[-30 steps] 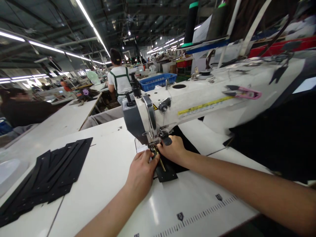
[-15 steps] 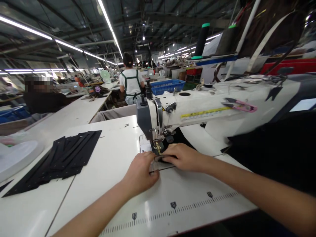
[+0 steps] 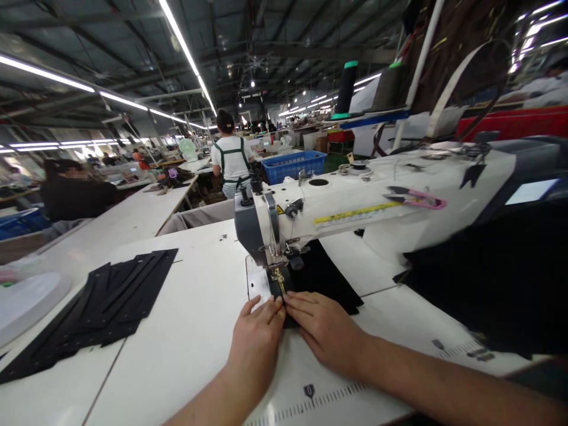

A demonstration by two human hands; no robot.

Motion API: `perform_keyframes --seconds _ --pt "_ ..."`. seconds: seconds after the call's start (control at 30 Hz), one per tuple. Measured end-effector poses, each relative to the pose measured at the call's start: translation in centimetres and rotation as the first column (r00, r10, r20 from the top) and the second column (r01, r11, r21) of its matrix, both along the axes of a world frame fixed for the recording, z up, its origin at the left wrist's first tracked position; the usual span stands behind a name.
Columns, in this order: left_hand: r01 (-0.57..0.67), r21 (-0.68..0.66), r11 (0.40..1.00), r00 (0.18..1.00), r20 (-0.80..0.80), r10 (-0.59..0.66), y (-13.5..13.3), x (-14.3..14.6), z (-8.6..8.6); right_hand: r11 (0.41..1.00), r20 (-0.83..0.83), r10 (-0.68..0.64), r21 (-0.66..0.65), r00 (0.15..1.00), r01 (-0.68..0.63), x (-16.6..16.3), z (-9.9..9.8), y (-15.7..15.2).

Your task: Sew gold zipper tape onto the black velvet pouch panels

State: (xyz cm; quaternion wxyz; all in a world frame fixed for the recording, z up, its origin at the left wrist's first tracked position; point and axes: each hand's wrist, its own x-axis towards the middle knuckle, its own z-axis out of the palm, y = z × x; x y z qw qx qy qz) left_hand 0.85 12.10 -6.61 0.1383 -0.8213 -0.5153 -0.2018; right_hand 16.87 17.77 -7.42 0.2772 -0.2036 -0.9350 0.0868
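Observation:
A white sewing machine (image 3: 346, 207) stands over the worktable. Under its gold-coloured presser foot (image 3: 278, 277) lies a black fabric piece (image 3: 326, 275), reaching out to the right beneath the arm. My left hand (image 3: 257, 337) rests just in front of the foot, fingers bent a little and spread, tips at the left edge of the fabric. Flat on the fabric, close to the foot, lies my right hand (image 3: 326, 328) with its fingers stretched out. The fingertips of the two hands nearly meet. What is under the palms is hidden.
Black strips with small holes (image 3: 110, 293) lie fanned out at left, beside a white round object (image 3: 31, 302). Pink-handled thread snips (image 3: 415, 198) rest on the machine arm. Dark cloth (image 3: 470, 284) covers the right side. A person (image 3: 231, 157) stands ahead near a blue crate (image 3: 295, 165).
Both hands were holding up a curved edge of the black piece; now it lies flat, with the right fingers laid on it. More fabric shows right of the foot. The view has shifted slightly.

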Motion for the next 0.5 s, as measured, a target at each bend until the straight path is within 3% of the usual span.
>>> perform_keyframes --seconds 0.2,0.5 --pt "0.056 0.101 0.993 0.997 -0.050 -0.051 0.5 -0.4 -1.1 0.996 -0.027 -0.012 0.090 1.000 0.015 -0.2 -0.7 0.2" --pt "0.098 0.063 0.993 0.995 -0.037 -0.096 1.8 -1.3 -0.1 0.995 -0.012 -0.002 0.103 1.000 0.003 -0.8 -0.6 1.5"
